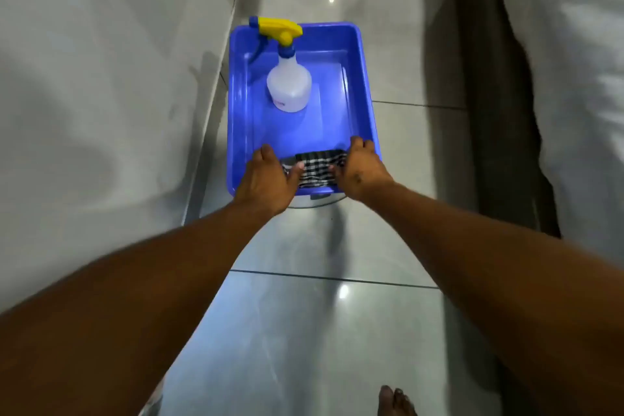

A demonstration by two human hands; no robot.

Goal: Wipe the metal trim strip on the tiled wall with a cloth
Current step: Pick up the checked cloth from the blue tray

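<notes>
A black-and-white checked cloth (315, 168) lies folded at the near end of a blue plastic tub (363, 78) on the floor. My left hand (266, 179) grips the cloth's left edge, thumb on top. My right hand (359, 168) holds its right edge against the tub's near corner. A metal trim strip (206, 149) runs along the foot of the grey tiled wall (101, 94) on the left, right beside the tub.
A white spray bottle (288, 84) with a yellow-and-blue trigger head stands upright in the tub's far half. Glossy grey floor tiles (320, 331) stretch toward me. A dark bed base (489, 111) with white bedding (580, 78) lines the right side. My bare foot (395, 402) shows at the bottom.
</notes>
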